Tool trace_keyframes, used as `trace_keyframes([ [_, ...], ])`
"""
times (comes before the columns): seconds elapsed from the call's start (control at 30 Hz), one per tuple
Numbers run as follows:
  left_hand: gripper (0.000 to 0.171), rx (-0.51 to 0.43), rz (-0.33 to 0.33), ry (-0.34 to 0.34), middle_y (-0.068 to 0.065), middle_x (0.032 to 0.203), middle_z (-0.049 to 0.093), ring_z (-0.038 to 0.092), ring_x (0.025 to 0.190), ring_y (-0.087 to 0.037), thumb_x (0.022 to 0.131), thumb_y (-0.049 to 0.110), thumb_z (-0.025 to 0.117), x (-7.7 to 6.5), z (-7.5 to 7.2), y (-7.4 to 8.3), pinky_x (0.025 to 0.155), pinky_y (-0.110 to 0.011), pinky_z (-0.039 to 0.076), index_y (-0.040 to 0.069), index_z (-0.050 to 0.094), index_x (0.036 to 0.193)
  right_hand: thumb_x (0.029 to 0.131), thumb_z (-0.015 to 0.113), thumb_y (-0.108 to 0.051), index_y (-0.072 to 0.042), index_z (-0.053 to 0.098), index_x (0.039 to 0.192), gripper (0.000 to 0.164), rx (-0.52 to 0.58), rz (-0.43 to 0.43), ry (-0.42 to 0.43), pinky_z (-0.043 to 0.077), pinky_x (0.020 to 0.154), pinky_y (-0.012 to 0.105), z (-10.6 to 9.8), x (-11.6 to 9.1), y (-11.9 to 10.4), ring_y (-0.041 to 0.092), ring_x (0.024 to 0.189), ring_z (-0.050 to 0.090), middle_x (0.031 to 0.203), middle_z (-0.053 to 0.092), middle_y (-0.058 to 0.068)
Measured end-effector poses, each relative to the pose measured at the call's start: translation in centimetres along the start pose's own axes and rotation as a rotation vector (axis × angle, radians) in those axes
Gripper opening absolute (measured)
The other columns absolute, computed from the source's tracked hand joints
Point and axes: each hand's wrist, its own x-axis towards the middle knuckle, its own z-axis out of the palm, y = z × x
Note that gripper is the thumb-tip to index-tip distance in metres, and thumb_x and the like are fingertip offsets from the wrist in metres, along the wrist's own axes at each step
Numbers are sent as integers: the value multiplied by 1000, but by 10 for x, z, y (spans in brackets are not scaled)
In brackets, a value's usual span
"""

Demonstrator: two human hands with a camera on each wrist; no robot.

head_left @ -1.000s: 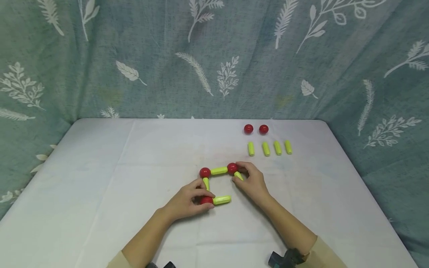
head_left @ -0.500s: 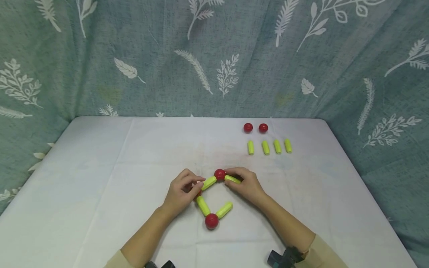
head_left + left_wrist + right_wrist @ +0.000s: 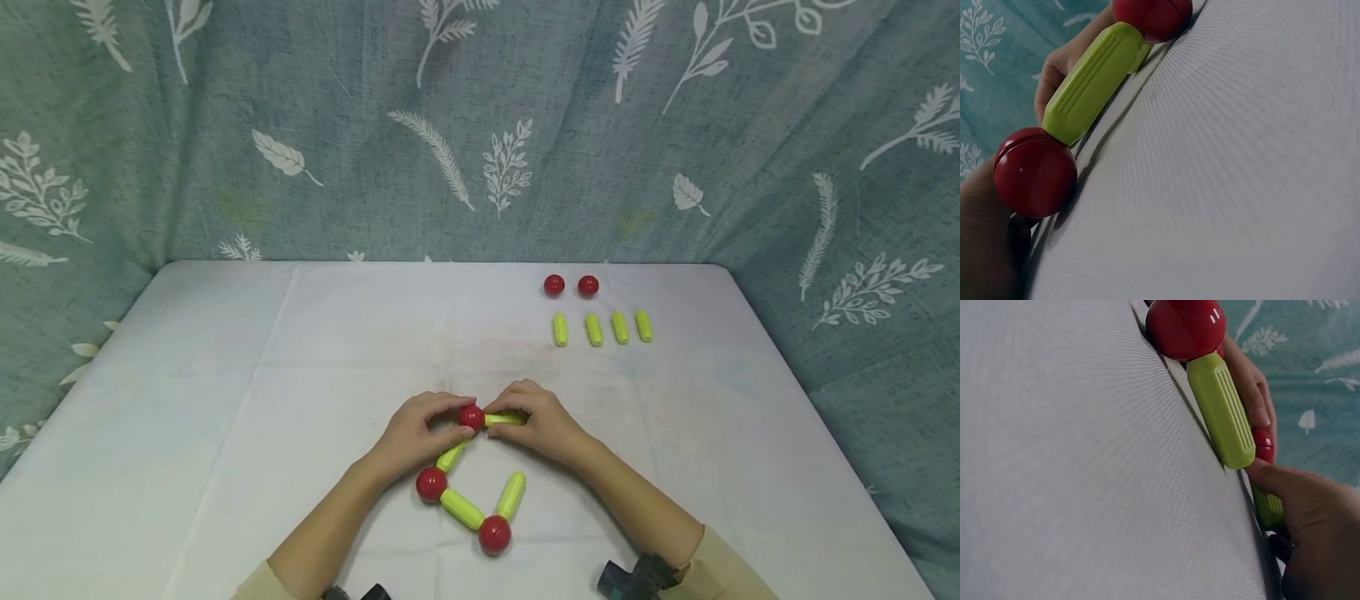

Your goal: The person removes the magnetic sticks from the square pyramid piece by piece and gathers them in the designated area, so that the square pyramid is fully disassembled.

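Observation:
Red balls and yellow-green rods are joined into a chain at the middle of the table. My left hand (image 3: pixel 416 429) pinches the chain's far red ball (image 3: pixel 471 417) between thumb and fingers. From the right, my right hand (image 3: pixel 543 425) grips the yellow-green rod (image 3: pixel 505 419) whose end meets that ball. A second rod (image 3: pixel 451 457) leads down to the left red ball (image 3: pixel 431 484). Another rod (image 3: pixel 462 509) runs on to the nearest ball (image 3: pixel 495 534). From there the last rod (image 3: pixel 512 496) points away with a free end, which appears close to my right thumb in the right wrist view.
Two loose red balls (image 3: pixel 554 286) lie near the table's back edge. Several loose yellow-green rods (image 3: pixel 594 330) stand in a row just in front of them. A leaf-patterned curtain (image 3: pixel 450 133) hangs behind the white-covered table (image 3: pixel 322 333).
The chain has turned and come nearer to me. My left hand has shifted from the near ball, past the corner ball, to the far ball. My right hand has moved left, still holding its rod.

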Motion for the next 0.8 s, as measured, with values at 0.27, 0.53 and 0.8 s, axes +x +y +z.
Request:
trace_keyframes([
  [0.27,29,11,7,25,11,95,62,50,82,-10,80,28,76,0,1,1,72,-24,45,23,69,108,81,75,-20,-15,72,102,22,-8,-33,-88,47,83,26,-4,3,-2,9,96,55,96,65,-6],
  [0.53,28,19,-20,99,10,89,58,50,79,-11,76,19,78,-2,1,-2,69,-23,45,22,70,102,78,77,-15,-11,70,100,23,-38,137,89,48,77,25,-19,0,7,11,86,57,94,65,-3],
  [0.8,29,57,-12,103,10,87,56,49,79,-9,76,20,78,-1,2,-4,69,-23,44,21,69,104,82,75,-17,-13,70,102,21,-128,227,95,46,69,22,-22,0,7,10,79,50,93,61,-4],
])
